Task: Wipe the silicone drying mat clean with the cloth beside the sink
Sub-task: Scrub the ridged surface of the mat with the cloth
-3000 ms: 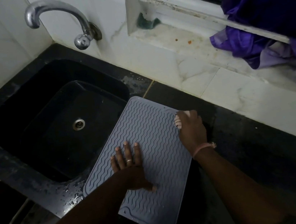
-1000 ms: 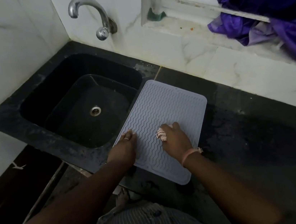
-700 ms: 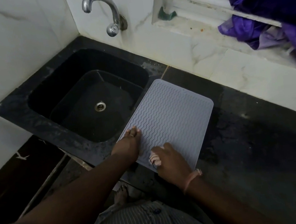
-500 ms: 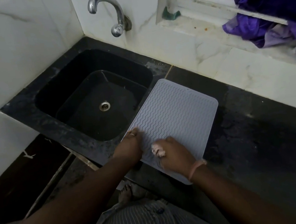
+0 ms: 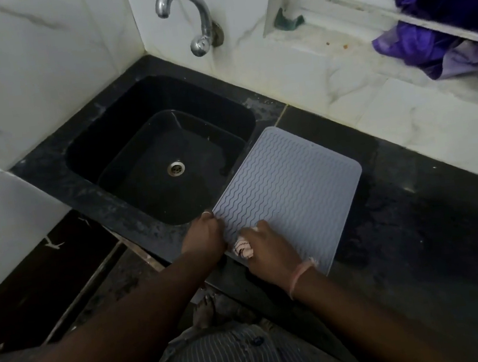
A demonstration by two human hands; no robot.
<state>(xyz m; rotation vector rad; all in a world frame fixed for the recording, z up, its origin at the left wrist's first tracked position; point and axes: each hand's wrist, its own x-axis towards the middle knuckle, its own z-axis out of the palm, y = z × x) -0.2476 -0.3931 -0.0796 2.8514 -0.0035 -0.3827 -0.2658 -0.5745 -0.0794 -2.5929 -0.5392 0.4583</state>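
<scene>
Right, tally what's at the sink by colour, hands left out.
Black: 1, the sink
Grey: 1, the drying mat
Silver: 1, the tap
Pink-and-white: 1, the cloth bunched in the right hand
Purple: 1, the fabric on the ledge
Green: 1, the small object by the window
Total: 6

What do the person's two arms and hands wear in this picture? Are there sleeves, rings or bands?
Both forearms are bare, with no sleeves in view. The left hand has a thin, light metal ring on one finger. The right hand shows no ring; its wrist carries a narrow pinkish-orange band with a small frayed end. No gloves and no watch can be seen.
</scene>
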